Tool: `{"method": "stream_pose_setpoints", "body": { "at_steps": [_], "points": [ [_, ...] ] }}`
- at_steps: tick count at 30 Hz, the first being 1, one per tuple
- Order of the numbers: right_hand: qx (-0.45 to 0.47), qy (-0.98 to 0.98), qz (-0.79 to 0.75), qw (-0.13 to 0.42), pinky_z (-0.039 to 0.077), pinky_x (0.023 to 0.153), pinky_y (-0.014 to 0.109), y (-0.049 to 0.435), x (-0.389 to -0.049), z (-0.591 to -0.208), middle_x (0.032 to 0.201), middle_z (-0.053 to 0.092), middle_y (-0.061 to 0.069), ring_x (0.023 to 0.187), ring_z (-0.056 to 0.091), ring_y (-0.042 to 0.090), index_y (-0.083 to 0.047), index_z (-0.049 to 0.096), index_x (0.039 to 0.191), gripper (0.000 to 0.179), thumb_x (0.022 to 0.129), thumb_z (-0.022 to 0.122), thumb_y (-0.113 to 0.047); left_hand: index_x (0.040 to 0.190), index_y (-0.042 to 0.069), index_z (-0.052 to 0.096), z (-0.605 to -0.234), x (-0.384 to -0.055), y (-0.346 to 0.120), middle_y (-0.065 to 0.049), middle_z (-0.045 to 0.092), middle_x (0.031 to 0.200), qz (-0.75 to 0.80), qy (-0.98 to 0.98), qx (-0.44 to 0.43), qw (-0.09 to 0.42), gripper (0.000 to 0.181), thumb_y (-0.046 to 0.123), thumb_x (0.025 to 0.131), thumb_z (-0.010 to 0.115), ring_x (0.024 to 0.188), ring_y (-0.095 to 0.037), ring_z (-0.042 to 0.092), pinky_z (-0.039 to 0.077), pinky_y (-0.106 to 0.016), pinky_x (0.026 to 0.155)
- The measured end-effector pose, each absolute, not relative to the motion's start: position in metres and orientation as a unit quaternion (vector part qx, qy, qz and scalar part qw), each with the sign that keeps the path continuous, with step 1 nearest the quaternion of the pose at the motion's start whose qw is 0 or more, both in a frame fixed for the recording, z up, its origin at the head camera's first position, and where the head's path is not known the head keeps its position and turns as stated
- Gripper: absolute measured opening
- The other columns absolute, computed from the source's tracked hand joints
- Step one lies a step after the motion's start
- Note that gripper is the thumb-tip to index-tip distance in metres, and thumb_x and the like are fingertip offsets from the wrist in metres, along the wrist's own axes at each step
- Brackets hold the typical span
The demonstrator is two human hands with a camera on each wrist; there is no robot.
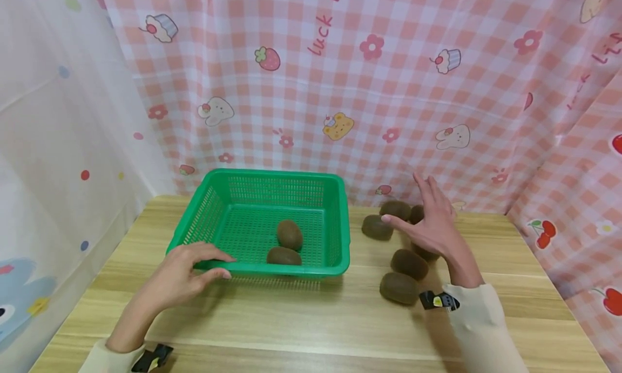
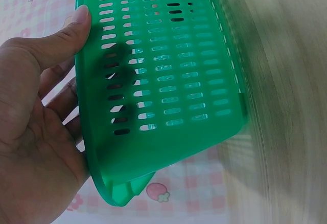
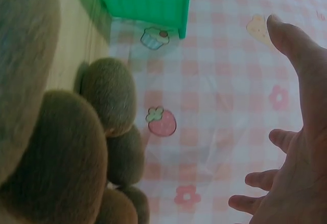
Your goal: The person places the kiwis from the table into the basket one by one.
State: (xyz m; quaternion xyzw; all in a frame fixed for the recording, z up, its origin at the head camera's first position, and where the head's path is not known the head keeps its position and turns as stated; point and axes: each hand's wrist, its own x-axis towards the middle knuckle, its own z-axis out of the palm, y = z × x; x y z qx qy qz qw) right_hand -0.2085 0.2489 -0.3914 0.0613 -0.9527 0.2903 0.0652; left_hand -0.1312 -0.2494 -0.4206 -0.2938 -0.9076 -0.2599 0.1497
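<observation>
A green plastic basket [image 1: 318, 270] stands on the table, with two brown kiwis inside near its front wall, one kiwi [image 1: 289, 234] behind the other kiwi [image 1: 284, 256]. My left hand [image 1: 182, 273] holds the basket's front left rim, thumb on the outer side and fingers over the edge, as the left wrist view also shows. On the right, several kiwis [image 1: 399, 288] lie grouped on the table. Above them hovers my right hand [image 1: 432, 224], thumb and fingers spread, holding nothing. In the right wrist view, the hand is apart from the kiwis [image 3: 109, 96].
The wooden table [image 1: 311, 330] ends at a pink checked cloth [image 1: 311, 81] hanging behind the basket and kiwis. A white dotted cloth [image 1: 73, 146] hangs along the left, and more checked cloth borders the right side.
</observation>
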Motion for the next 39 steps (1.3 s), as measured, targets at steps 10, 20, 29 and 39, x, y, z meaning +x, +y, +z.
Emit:
{"method": "stream_pose_setpoints", "body": {
  "at_steps": [10, 20, 29, 39],
  "points": [
    [0.04, -0.955, 0.29, 0.057, 0.009, 0.112, 0.082, 0.27, -0.205, -0.402, 0.171, -0.005, 0.024, 0.152, 0.004, 0.06, -0.026, -0.001, 0.167, 0.116, 0.086, 0.072, -0.065, 0.102, 0.034, 0.079, -0.42, -0.131, -0.249, 0.02, 0.075, 0.098, -0.256, -0.909, -0.293, 0.15, 0.026, 0.024, 0.08, 0.088, 0.093, -0.005, 0.068, 0.057, -0.035, 0.08],
    [0.026, -0.95, 0.308, 0.052, 0.012, 0.109, 0.085, 0.29, -0.201, -0.417, 0.171, -0.007, 0.024, 0.153, 0.002, 0.058, -0.027, -0.004, 0.166, 0.114, 0.088, 0.072, -0.062, 0.102, 0.035, 0.079, -0.422, -0.133, -0.249, 0.02, 0.074, 0.098, -0.254, -0.909, -0.293, 0.154, 0.026, 0.024, 0.08, 0.088, 0.093, -0.005, 0.068, 0.056, -0.036, 0.081],
    [0.023, -0.941, 0.333, 0.054, 0.014, 0.111, 0.082, 0.301, -0.194, -0.432, 0.171, -0.006, 0.025, 0.154, 0.002, 0.056, -0.021, -0.003, 0.167, 0.114, 0.09, 0.072, -0.058, 0.102, 0.035, 0.079, -0.422, -0.132, -0.25, 0.021, 0.074, 0.098, -0.256, -0.909, -0.293, 0.15, 0.026, 0.024, 0.08, 0.088, 0.093, -0.006, 0.069, 0.057, -0.035, 0.08],
    [0.007, -0.925, 0.378, 0.031, 0.016, 0.115, 0.078, 0.31, -0.191, -0.447, 0.171, -0.004, 0.025, 0.155, 0.003, 0.054, -0.017, -0.008, 0.166, 0.116, 0.091, 0.072, -0.056, 0.102, 0.034, 0.079, -0.422, -0.131, -0.25, 0.021, 0.074, 0.098, -0.258, -0.909, -0.293, 0.147, 0.026, 0.024, 0.08, 0.088, 0.093, -0.005, 0.068, 0.057, -0.035, 0.08]
  ]
}}
